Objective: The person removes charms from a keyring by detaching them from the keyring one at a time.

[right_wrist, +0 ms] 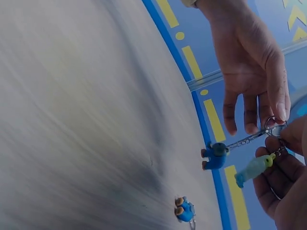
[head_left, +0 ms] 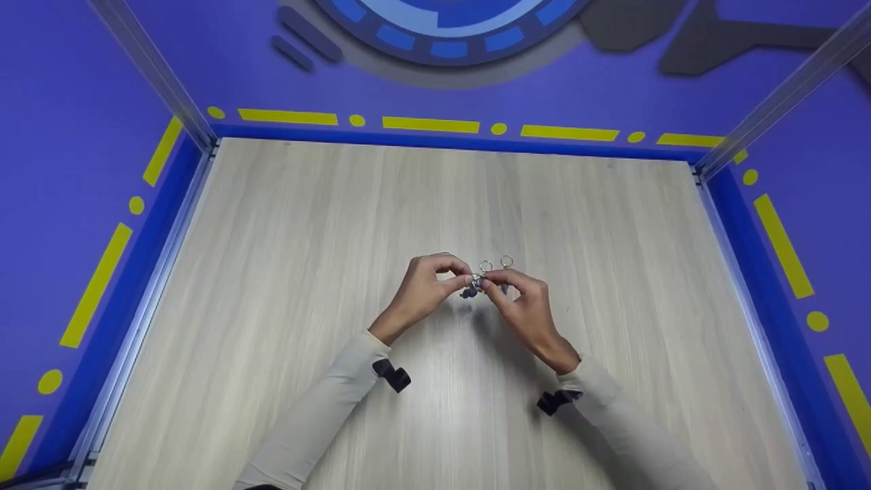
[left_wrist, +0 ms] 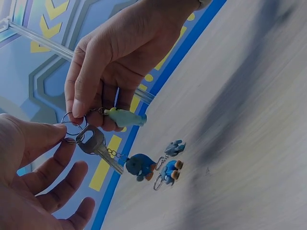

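Observation:
Above the table, my left hand [head_left: 423, 289] and right hand [head_left: 529, 313] meet at the fingertips. Thumb and index finger of the left hand pinch a metal key ring [left_wrist: 72, 140]. From that ring hang a silver key [left_wrist: 96, 143] and a blue animal figure [left_wrist: 140, 165] on a chain, both plain in the left wrist view. My right hand pinches the ring of another keychain, which carries a pale green figure [right_wrist: 253, 168] with a yellowish top. The two rings overlap between the fingertips; whether they are linked, I cannot tell.
Two more keychains lie on the wooden table [head_left: 326, 272] beyond the hands: a blue figure with orange feet [left_wrist: 171, 171] and a grey-blue figure [left_wrist: 175, 147]. Their rings show in the head view. Blue panels [head_left: 435, 95] with yellow marks border the table's back and sides.

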A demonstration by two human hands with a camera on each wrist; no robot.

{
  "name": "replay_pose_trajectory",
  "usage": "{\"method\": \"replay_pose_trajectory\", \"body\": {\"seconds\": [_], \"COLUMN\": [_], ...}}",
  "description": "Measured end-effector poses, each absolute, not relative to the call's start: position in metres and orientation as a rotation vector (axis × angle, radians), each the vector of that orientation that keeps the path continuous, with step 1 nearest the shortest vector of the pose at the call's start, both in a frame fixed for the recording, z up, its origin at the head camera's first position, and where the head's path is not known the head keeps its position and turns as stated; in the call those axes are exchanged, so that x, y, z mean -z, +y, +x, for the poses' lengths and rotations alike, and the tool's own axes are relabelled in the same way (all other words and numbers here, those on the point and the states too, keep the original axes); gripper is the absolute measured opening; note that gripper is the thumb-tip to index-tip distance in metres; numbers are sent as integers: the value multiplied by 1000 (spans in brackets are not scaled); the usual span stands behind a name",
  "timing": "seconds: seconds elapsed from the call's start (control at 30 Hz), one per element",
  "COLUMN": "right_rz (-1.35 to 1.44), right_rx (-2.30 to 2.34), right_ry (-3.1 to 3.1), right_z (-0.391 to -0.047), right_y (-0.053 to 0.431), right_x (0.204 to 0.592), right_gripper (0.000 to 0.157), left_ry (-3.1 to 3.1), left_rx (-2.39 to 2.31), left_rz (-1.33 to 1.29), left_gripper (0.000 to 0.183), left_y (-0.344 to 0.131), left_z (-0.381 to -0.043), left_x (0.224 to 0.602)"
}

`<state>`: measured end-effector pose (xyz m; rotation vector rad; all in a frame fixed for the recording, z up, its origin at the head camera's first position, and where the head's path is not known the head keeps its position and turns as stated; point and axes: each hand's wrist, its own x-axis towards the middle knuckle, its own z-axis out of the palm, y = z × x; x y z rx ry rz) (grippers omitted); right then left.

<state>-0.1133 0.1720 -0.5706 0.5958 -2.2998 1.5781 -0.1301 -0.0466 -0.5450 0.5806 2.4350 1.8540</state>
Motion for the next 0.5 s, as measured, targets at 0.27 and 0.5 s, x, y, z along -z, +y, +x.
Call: {"method": "replay_pose_trajectory", "body": {"seconds": [0.27, 0.5], "right_rz": [644, 645], "right_rx": [-1436, -1521], "right_ry": [-2259, -2287], "right_z": [-115, -113], "right_y": [172, 175], "right_x": [572, 570], "right_gripper": [14, 9], "left_ry": [2462, 2444], "left_rx": [-1870, -1882], "left_rz": [545, 522], "left_gripper": [4, 8], "left_y": [-47, -47], "left_z": [-129, -128], "left_x": [547, 548]}}
